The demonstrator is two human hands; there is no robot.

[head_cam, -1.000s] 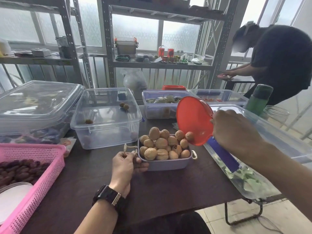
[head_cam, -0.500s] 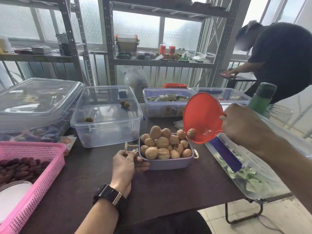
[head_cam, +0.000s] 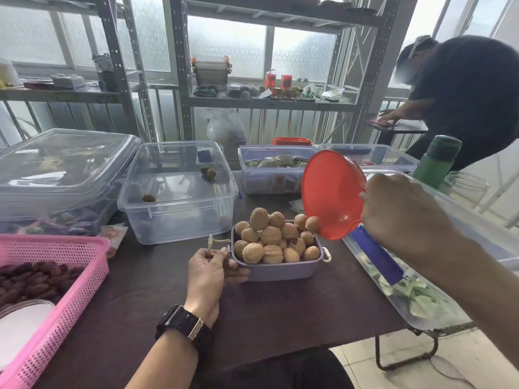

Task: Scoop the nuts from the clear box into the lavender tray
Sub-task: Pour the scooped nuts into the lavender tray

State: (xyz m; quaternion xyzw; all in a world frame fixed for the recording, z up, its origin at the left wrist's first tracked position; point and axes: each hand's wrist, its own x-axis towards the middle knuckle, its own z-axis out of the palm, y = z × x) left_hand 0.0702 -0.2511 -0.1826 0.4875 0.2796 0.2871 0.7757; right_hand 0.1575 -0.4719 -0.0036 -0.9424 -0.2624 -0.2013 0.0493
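Note:
The lavender tray (head_cam: 283, 269) sits mid-table, heaped with walnuts (head_cam: 271, 235). My left hand (head_cam: 209, 272) grips its left end. My right hand (head_cam: 398, 211) holds a red scoop (head_cam: 331, 192) tipped steeply over the tray's right side. One walnut (head_cam: 313, 223) rests at the scoop's lower lip, just above the pile. The clear box (head_cam: 179, 192) stands behind the tray to the left, with three nuts (head_cam: 209, 172) left on its floor.
A pink basket (head_cam: 56, 279) of dark dates is at the left. Lidded clear tubs (head_cam: 56, 169) stand far left, more tubs behind and at the right (head_cam: 421, 293). A green bottle (head_cam: 435, 164) stands far right. Another person (head_cam: 463, 94) bends over a table behind.
The red scoop has shifted slightly right and tipped steeper over the tray. A walnut has slid to its lower lip. My left hand stays on the tray.

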